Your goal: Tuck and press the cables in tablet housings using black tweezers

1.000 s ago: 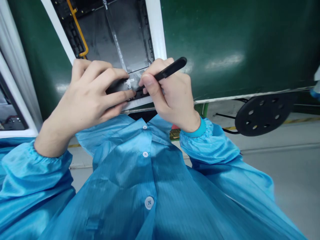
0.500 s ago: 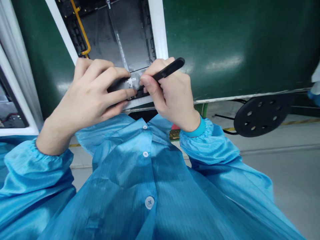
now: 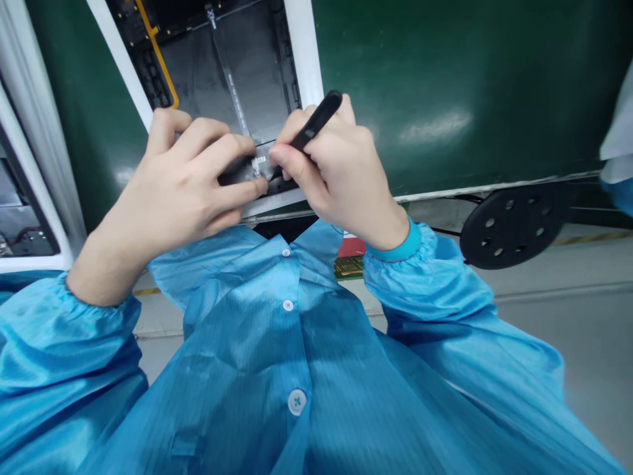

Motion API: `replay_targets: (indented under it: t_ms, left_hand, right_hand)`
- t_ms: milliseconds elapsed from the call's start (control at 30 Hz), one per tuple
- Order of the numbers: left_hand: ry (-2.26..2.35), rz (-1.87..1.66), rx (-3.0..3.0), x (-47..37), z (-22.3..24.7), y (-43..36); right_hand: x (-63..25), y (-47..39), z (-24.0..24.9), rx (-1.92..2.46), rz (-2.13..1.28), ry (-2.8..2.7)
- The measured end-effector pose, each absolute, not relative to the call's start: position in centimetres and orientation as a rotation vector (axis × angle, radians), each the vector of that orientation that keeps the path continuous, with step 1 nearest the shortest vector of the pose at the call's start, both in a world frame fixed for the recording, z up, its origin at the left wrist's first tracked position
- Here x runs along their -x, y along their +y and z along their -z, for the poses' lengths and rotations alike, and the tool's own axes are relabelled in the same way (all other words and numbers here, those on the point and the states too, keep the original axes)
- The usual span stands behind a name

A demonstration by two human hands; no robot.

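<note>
Your left hand [image 3: 168, 188] is spread wide over the lower part of the open device; if its palm or knuckles shift while you lean, they could drag on the orange cable [image 3: 161, 63] just above. Press unevenly with the index and middle fingertips, and the flat printed strip [image 3: 235, 99] may skew or crease near its silvery end [image 3: 259, 165]. Farther right, the black tool [image 3: 321, 122] runs steeply down toward that end — a slip, with the grip so close to the work, could scratch the dark surface or nick your own left index fingertip.

As for where things lie: the strip comes down between the orange cable and the right side of the white frame [image 3: 305, 53], and its silvery end sits between and just beside your left index and middle fingertips. Whether those tips pinch anything, you can't tell from here. Your right hand [image 3: 353, 175] has thumb and fingers closed around the tool, its handle jutting up past the knuckles — whether the point touches the strip is hidden.
</note>
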State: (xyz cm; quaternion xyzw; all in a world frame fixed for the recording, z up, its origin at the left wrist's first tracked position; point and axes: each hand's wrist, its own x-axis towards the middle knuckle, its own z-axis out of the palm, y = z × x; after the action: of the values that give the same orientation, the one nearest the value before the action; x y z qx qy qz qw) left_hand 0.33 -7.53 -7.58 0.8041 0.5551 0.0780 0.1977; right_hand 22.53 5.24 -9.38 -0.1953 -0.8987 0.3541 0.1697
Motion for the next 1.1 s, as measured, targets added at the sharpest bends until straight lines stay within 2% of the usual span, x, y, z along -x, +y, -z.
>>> replay_targets:
  t_ms: [433,667,900,1100]
  left_hand:
    - [1.704,-0.538,-2.459,-1.5,10.4,-9.6]
    - [1.714,-0.412,-2.411,-1.2,10.0,-9.4]
    - [1.708,-0.415,-2.263,-1.3,9.0,-9.0]
    - [1.698,-0.375,-2.280,-1.6,8.9,-8.9]
  right_hand:
    - [-23.0,5.4,10.0,0.662,-0.867,-2.402]
    - [-23.1,5.2,10.0,0.846,-0.960,-2.307]
    - [-23.3,5.5,10.2,0.836,-0.953,-2.196]
    - [-24.1,5.4,9.3,0.930,-0.953,-2.289]
